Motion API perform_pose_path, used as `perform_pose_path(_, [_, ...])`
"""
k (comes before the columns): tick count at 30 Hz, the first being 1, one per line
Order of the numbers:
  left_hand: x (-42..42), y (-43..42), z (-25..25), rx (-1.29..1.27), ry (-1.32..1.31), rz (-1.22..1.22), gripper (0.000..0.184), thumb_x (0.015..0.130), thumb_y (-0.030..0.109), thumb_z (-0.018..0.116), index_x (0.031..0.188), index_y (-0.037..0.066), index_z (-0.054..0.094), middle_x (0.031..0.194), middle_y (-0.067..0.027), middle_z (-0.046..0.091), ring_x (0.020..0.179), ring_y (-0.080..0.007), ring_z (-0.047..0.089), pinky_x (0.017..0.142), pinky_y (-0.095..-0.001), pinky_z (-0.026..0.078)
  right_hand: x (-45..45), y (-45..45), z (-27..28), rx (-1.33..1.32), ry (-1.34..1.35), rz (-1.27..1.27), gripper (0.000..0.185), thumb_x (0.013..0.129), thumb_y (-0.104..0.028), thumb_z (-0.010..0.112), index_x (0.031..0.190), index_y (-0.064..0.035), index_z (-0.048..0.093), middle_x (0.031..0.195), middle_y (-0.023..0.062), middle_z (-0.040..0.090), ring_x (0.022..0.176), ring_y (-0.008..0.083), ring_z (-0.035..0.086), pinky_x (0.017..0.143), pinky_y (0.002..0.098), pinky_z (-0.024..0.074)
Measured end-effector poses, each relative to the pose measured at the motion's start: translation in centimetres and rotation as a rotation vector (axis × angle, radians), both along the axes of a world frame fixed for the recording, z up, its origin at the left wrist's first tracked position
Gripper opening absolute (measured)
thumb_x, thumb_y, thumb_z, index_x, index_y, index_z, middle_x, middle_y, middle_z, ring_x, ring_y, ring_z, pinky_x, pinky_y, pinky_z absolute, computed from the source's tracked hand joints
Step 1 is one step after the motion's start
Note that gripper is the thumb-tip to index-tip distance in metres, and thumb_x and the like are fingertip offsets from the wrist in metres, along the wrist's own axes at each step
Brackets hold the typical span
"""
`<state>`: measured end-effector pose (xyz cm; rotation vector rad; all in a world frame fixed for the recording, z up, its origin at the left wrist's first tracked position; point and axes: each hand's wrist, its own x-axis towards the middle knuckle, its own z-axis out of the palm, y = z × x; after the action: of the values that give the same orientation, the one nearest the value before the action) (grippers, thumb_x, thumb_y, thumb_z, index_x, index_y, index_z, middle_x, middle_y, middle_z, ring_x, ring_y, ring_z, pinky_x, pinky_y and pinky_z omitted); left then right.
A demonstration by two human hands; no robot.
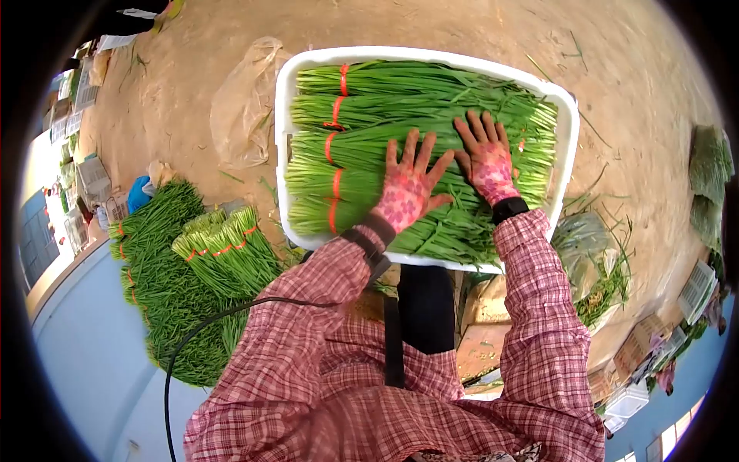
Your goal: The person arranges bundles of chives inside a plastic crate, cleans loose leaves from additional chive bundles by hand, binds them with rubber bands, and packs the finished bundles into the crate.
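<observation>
Resting on the green bundles (pixel 443 96) that fill the white crate (pixel 427 53), the left hand (pixel 409 181) has its fingers spread wide, and the right hand (pixel 489 158) lies beside it, nearer the crate's right end, its fingers fanned out too. Orange-red bands (pixel 336 183) circle the bundles along the crate's left side. From where I stand, a crumpled clear plastic sheet (pixel 242 108) lies just left of the crate, and a heap of banded greens (pixel 171 296) sits beyond its near left corner.
</observation>
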<state>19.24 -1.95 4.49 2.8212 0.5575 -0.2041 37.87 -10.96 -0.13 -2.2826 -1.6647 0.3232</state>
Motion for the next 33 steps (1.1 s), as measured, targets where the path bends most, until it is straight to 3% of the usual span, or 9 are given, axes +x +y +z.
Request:
perform_pose_path(6, [3.9,1.6,-6.0,-0.045,0.092,-0.037,0.09,0.078,0.064,0.068,0.154,0.027,0.034,0.165,-0.0139,0.013,0.15,-0.045,0.006,0.112,-0.072,0.01,0.2,-0.2,-4.1,-0.028,0.008,-0.049,0.058,0.088,-0.033,0.065,0.143,-0.022,0.05,0.151,0.0078,0.044,0.141,0.0332,0.036,0.115,0.0525,0.0276])
perform_pose_path(8, [3.9,1.7,-5.6,-0.048,0.149,-0.049,0.089,0.081,0.064,0.065,0.155,0.027,0.033,0.165,-0.0141,0.011,0.15,-0.0448,0.005,0.112,-0.0713,0.009,0.2,0.1,-1.7,-0.014,0.114,-0.062,0.057,0.088,-0.025,0.066,0.142,-0.0178,0.05,0.151,0.0098,0.043,0.142,0.0328,0.035,0.115,0.0503,0.0275])
perform_pose_path(14, [4.3,1.8,-3.9,-0.033,0.276,-0.06,0.083,0.088,0.065,0.055,0.156,0.027,0.03,0.164,-0.0149,0.012,0.15,-0.0448,0.006,0.113,-0.0702,0.007,5.4,3.3,4.3,0.109,0.05,-0.035,0.056,0.086,-0.027,0.069,0.139,-0.0151,0.052,0.146,0.0108,0.048,0.136,0.0338,0.042,0.113,0.0501,0.0317])
perform_pose_path(19, [5.2,2.3,-4.5,-0.121,0.34,-0.037,0.084,0.087,0.064,0.057,0.157,0.028,0.027,0.164,-0.0152,0.013,0.149,-0.0455,0.007,0.113,-0.0696,0.006,7.9,5.2,-3.0,-0.066,0.008,0.034,0.062,0.092,-0.036,0.063,0.148,-0.0193,0.042,0.151,0.0091,0.043,0.14,0.0353,0.037,0.115,0.0512,0.0283])
perform_pose_path(23, [4.5,2.1,-5.6,-0.077,0.29,-0.058,0.088,0.085,0.067,0.058,0.157,0.028,0.026,0.165,-0.0149,0.012,0.149,-0.0467,0.008,0.113,-0.0699,0.006,8.5,4.9,-2.5,-0.117,0.087,0.066,0.063,0.093,-0.038,0.061,0.149,-0.0189,0.041,0.153,0.0099,0.04,0.141,0.0351,0.036,0.115,0.0523,0.0276])
perform_pose_path(26, [4.6,2.6,-4.1,-0.15,0.285,-0.072,0.091,0.083,0.068,0.059,0.157,0.027,0.026,0.164,-0.0151,0.012,0.149,-0.0469,0.008,0.113,-0.0702,0.007,10.3,3.8,0.0,0.017,0.075,0.02,0.054,0.088,-0.03,0.068,0.137,-0.0141,0.053,0.141,0.0128,0.053,0.133,0.037,0.046,0.112,0.0502,0.0337])
perform_pose_path(28, [4.9,3.2,-2.0,-0.195,0.256,-0.091,0.094,0.081,0.068,0.061,0.157,0.027,0.026,0.164,-0.0152,0.013,0.149,-0.0466,0.008,0.113,-0.0701,0.008,12.7,3.0,2.2,0.125,-0.066,-0.087,0.044,0.076,-0.018,0.074,0.118,-0.0095,0.062,0.12,0.0141,0.063,0.115,0.0349,0.057,0.102,0.0501,0.0437])
perform_pose_path(31, [2.1,2.3,-1.3,-0.222,0.052,-0.081,0.096,0.077,0.07,0.064,0.157,0.029,0.028,0.164,-0.0162,0.012,0.149,-0.0462,0.006,0.113,-0.0702,0.006,16.7,-1.1,-1.3,-0.012,-0.354,-0.135,0.053,0.09,-0.03,0.065,0.138,-0.0114,0.05,0.144,0.0144,0.05,0.13,0.0401,0.046,0.103,0.0521,0.0403])
perform_pose_path(33, [0.1,2.4,0.8,-0.242,0.102,-0.067,0.097,0.075,0.071,0.065,0.156,0.029,0.029,0.164,-0.0161,0.013,0.15,-0.0458,0.005,0.113,-0.0706,0.005,14.7,0.5,2.4,-0.051,-0.299,-0.197,0.06,0.091,-0.036,0.064,0.143,-0.0104,0.047,0.146,0.0142,0.048,0.135,0.0394,0.042,0.109,0.0534,0.0335])
